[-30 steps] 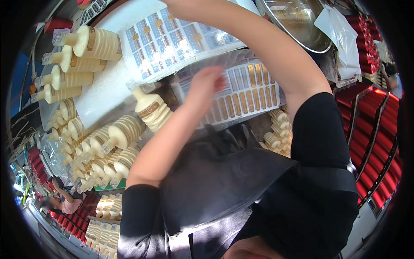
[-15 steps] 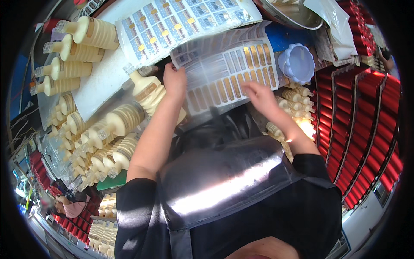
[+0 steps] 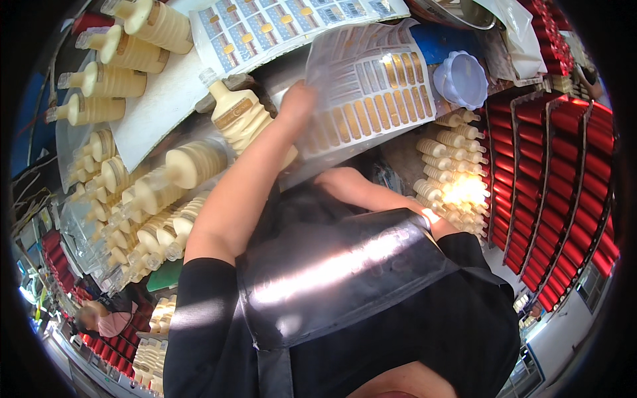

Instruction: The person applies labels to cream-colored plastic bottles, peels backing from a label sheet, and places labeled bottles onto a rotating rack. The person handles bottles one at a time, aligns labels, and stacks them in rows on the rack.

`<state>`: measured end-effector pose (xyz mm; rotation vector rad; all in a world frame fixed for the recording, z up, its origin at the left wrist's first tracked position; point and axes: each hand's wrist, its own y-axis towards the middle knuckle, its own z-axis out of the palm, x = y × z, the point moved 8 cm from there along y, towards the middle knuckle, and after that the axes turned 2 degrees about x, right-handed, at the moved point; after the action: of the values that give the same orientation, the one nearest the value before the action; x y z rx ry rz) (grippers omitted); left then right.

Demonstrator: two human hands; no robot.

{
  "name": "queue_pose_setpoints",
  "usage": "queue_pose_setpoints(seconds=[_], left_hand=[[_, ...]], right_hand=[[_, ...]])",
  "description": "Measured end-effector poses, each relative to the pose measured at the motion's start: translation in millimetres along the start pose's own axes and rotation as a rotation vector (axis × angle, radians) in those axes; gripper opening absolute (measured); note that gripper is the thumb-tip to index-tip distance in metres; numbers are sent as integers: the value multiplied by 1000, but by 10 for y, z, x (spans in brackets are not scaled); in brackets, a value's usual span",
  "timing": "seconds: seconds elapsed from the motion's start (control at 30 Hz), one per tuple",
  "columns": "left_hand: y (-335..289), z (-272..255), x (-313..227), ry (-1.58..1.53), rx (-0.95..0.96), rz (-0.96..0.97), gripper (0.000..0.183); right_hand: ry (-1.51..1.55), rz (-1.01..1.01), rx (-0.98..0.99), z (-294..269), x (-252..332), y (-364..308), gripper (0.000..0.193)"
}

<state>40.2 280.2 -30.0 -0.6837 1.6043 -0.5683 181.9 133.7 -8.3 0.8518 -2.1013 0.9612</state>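
Observation:
A sheet of stickers (image 3: 371, 86) with rows of gold and silver-blue labels lies over a board in front of me, its left side lifted and curling. My left hand (image 3: 298, 105), somewhat blurred, is closed on the sheet's left edge. My right hand (image 3: 337, 181) is low by the board's near edge, against my black apron (image 3: 332, 265); its fingers are hidden. Beside my left forearm leans a cream-coloured ribbed bottle (image 3: 237, 118) with a brown-gold label and a clear neck.
Another sheet of blue and gold labels (image 3: 259, 30) rests on a white surface behind. Cream bottles (image 3: 109, 83) line the left; more (image 3: 451, 159) stand at right. A lavender scalloped bowl (image 3: 460, 79) sits right of the sheet, near stacked red cylinders (image 3: 551, 192). A co-worker (image 3: 109, 322) is far left.
My left hand has moved right with the sheet's edge, and the sheet has shifted slightly right. My right hand has left the sheet's lower right and dropped toward my apron.

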Motion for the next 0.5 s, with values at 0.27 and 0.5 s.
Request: queue_pose_setpoints(seconds=[0.27,0.5], left_hand=[[-408,246,-78,-486,44,-157,33],[-438,300,-379,-644,103,-133,37]], right_hand=[[24,191,-265,-208,78,-158,29],[121,105,-172,-44,33,-191,50]])
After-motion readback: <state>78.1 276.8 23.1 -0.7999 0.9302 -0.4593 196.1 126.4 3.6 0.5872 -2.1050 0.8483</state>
